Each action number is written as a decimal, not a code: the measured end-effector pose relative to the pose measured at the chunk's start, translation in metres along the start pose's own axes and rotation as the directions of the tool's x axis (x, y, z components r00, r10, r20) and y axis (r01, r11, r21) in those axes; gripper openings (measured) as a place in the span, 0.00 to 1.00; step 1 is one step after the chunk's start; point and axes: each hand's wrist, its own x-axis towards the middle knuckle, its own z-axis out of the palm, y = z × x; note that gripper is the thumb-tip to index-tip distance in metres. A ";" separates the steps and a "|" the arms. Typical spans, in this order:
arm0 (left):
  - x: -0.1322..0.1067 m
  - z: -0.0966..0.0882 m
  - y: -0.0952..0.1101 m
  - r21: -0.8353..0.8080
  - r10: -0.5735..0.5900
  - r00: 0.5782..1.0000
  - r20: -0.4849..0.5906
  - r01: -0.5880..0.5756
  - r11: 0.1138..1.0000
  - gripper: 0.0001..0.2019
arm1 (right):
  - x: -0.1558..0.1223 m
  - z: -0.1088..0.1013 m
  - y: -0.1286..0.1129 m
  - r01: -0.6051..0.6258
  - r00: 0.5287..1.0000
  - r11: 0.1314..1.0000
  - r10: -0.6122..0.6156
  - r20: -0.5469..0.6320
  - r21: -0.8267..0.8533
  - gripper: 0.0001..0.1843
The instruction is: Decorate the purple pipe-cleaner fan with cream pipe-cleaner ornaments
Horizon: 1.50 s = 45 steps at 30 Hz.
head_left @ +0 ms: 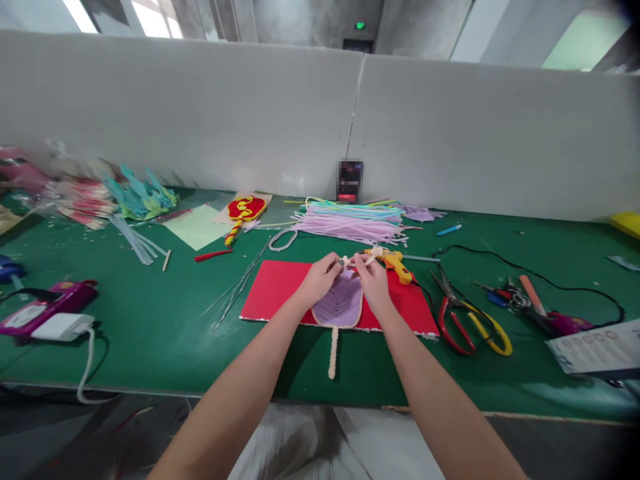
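My left hand [324, 273] and my right hand [373, 277] meet over the top of a lilac fan-shaped piece [337, 305]. Both have their fingers pinched on a cream pipe cleaner [376, 253], which is bent into small loops. The lilac piece has a cream edge and a twisted cream handle [333, 353] pointing towards me. Beneath it lies a red board [280, 287], with the handle reaching past its near edge. Just beyond my right hand rests a yellow glue gun [399, 265], partly hidden by the fingers.
Lilac and blue pipe cleaners [350, 223] lie in a bundle at the back, before a phone [349, 181]. Scissors with red and yellow handles [467, 323] sit to the right, near a black cable [550, 288]. Leftward are thin wires [237, 290], a red-and-yellow fan [246, 210] and a purple power strip [63, 300].
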 end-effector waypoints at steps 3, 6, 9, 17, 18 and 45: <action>0.000 0.001 -0.002 -0.028 0.002 1.000 -0.002 -0.002 1.000 0.07 | 0.003 -0.003 0.002 -0.015 0.999 0.999 0.014 -0.034 -0.035 0.17; 0.000 0.002 -0.002 -0.040 0.019 1.000 0.001 -0.019 0.999 0.09 | 0.004 -0.005 0.005 0.009 1.000 0.991 -0.010 -0.003 -0.134 0.17; 0.000 0.003 0.000 -0.017 0.023 1.000 0.005 -0.023 1.000 0.11 | 0.004 -0.005 0.006 0.031 0.999 0.984 -0.029 0.013 -0.178 0.18; 0.000 0.001 0.003 0.031 0.004 1.000 0.004 -0.004 1.000 0.12 | 0.003 -0.002 0.005 0.036 0.999 0.985 -0.033 0.018 -0.167 0.17; 0.000 0.001 0.003 0.035 0.010 1.000 0.001 -0.010 0.999 0.12 | 0.003 -0.002 0.005 0.033 0.999 0.987 -0.031 0.018 -0.160 0.16; -0.001 -0.001 0.005 0.040 0.061 0.998 -0.003 -0.061 0.997 0.14 | 0.002 -0.002 0.004 -0.028 0.985 1.000 0.028 0.168 0.001 0.16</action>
